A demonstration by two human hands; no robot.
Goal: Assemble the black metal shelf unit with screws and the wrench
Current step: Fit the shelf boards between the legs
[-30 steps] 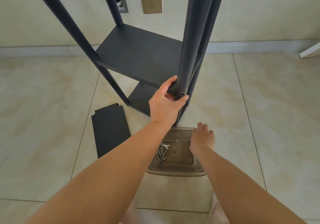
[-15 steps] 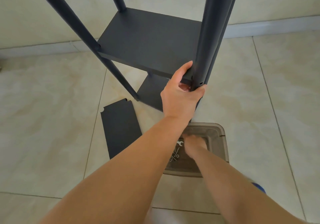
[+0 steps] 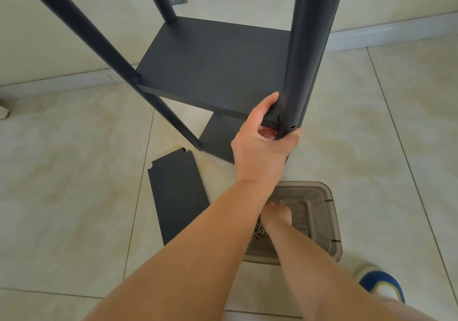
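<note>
Left hand (image 3: pixel 262 147) at frame centre, fingers curled in a grip, arm outstretched. Right hand (image 3: pixel 276 215) lower, reaching down, fingers hidden.

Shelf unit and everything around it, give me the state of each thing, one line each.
Shelf unit: upright, partly assembled.
Front post: gripped near its screw hole.
Left hand: wrapped round the post and shelf corner.
Right hand: down in the bin, grip hidden.
Plastic bin: open, on the floor.
Screws: loose in the bin.
Spare shelf panel: flat on the floor, unattached.
</note>
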